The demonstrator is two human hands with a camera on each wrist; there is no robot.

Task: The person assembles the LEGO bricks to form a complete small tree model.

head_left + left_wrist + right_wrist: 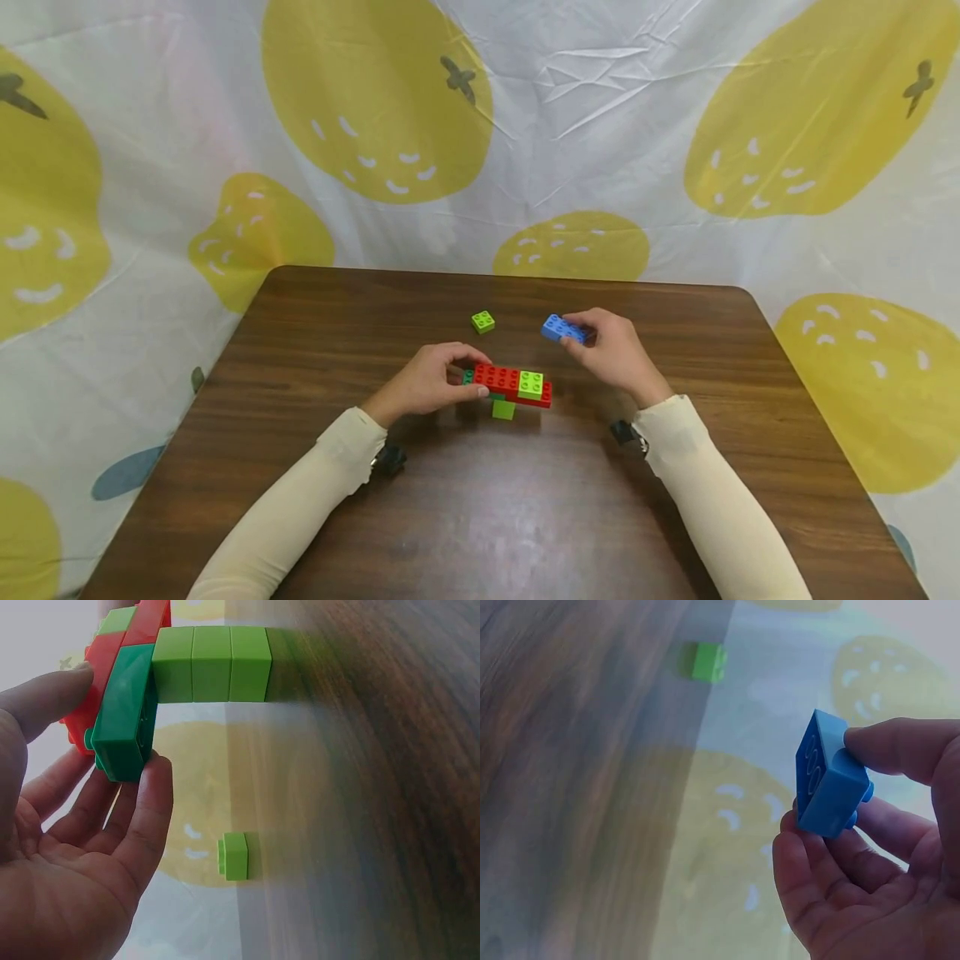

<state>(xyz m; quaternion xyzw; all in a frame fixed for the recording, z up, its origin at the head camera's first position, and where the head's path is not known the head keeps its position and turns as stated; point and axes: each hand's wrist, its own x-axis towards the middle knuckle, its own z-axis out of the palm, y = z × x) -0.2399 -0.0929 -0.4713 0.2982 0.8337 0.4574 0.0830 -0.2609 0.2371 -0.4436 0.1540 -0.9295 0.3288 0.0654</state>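
Observation:
My left hand [427, 382] pinches the left end of a toy-brick build, thumb on the near side and fingers behind. A long red brick [495, 380] tops this build, with a lime brick [531, 385] at its right end over another red one. In the left wrist view, a dark green brick [124, 712] lies beneath the red, and a column of lime bricks [211, 665] joins its underside. Behind and to the right, my right hand [613, 350] holds a blue brick [561, 328] between thumb and fingers, raised off the table in the right wrist view.
One loose square lime brick [483, 322] sits on the brown wooden table [360, 317], beyond the build. A white curtain [585, 133] printed with yellow fruit hangs behind the table and along its sides.

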